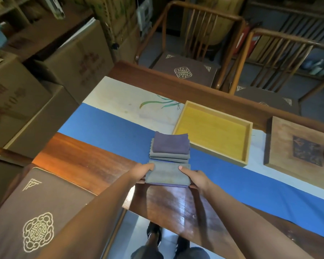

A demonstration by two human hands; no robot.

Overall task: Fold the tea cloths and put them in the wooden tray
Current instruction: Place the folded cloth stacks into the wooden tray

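Both of my hands grip a folded grey cloth point(167, 174) at centre frame, left hand point(145, 171) and right hand point(195, 179) pinching its sides. Just above it sits the folded stack point(169, 148), with the wooden tray point(212, 109) empty at right.

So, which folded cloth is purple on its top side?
The top cloth of the stack beside the wooden tray; the layers under it and the held cloth look grey.

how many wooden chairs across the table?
2: one chair behind the table's far edge, another chair to its right, partly cut off by the frame. None seems hidden.
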